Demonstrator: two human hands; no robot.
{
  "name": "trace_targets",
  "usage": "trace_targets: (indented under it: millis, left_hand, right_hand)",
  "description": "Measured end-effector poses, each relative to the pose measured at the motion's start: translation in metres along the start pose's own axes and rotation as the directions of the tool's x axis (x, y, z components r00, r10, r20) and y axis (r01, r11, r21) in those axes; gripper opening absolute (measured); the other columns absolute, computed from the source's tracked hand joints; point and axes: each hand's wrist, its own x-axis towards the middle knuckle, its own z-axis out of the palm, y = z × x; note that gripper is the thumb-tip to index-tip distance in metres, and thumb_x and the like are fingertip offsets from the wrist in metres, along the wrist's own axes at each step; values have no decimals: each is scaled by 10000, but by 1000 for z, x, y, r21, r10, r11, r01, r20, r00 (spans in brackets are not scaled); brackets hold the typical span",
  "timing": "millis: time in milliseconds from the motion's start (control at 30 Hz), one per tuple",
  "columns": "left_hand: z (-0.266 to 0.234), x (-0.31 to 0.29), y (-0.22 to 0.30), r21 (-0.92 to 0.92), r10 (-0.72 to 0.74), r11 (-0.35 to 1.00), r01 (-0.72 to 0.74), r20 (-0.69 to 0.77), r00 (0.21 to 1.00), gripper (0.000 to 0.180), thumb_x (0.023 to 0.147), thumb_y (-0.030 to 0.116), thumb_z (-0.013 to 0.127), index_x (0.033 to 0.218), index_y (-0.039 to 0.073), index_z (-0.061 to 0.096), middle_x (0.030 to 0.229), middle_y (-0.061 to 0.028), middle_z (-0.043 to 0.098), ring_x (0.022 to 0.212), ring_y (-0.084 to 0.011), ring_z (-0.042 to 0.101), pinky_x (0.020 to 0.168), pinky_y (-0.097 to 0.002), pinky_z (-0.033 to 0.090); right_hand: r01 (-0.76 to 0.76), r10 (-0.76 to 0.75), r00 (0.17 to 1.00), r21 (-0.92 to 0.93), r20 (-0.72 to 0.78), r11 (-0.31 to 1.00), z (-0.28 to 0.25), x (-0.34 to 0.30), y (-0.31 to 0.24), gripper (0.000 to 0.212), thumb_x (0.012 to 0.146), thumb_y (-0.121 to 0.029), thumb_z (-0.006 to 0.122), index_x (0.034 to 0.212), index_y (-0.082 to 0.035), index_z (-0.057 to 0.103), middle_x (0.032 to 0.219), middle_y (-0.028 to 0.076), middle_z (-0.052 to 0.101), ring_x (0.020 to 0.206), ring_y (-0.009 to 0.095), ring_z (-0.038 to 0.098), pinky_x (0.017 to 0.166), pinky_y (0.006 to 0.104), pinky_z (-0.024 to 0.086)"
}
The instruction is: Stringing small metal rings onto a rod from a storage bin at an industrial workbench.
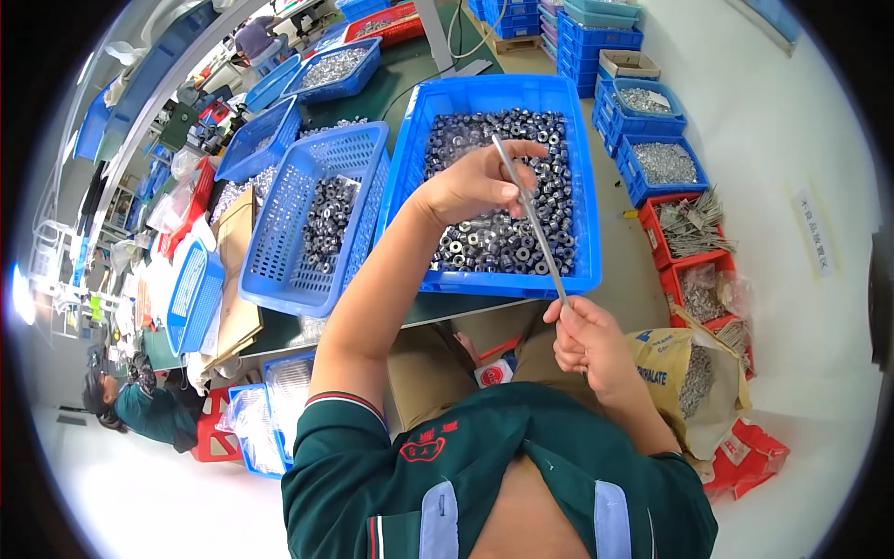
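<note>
A thin grey metal rod slants across the front of the big blue bin. Its lower end is pinched by my right hand, thumb and fingers closed, near my lap. My left hand is over the bin, with thumb and curled fingers at the rod's upper part; whether a small part sits between those fingertips is hidden. Dark round metal parts with centre holes, like small collars, fill the bin below. To the left, a blue perforated basket holds more such parts.
Further left stand a small blue basket and cardboard. Blue crates of metal parts, red bins and an open sack line the right side. A co-worker is at the far left.
</note>
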Motion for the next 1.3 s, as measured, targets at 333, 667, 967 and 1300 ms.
trace_targets:
  millis: [333,667,967,1300]
  left_hand:
    - [-31,23,-38,939,259,-43,342,-320,911,321,706,239,691,1001,121,652,1038,-100,604,967,-287,562,855,-388,451]
    - [-29,37,-46,886,39,-377,269,-275,961,486,641,219,733,1095,192,561,1050,-77,569,1053,-280,522,867,-454,416]
    - [-28,40,-47,902,-31,-352,250,-279,960,459,667,279,700,1097,194,564,1040,-105,558,1005,-314,554,841,-418,456]
    - [-20,33,-51,922,-39,-243,302,-321,946,367,754,179,629,1109,193,540,977,-161,574,888,-353,595,776,-442,477]
  right_hand:
    - [98,-99,992,-21,-82,995,-11,-3,-2,206,965,-220,428,953,-29,505,524,-54,292,395,26,227,373,194,194]
    - [93,-92,991,2,-102,996,-22,-15,5,195,964,-218,425,953,-38,499,529,-55,286,398,29,220,378,199,192]
    - [66,-66,993,-2,-102,998,-22,-17,5,181,956,-221,442,940,-47,491,530,-60,291,395,25,229,377,196,191]
    - [52,-50,988,11,-146,999,-21,-21,7,132,943,-193,466,927,-64,491,534,-62,301,393,24,242,375,190,200]
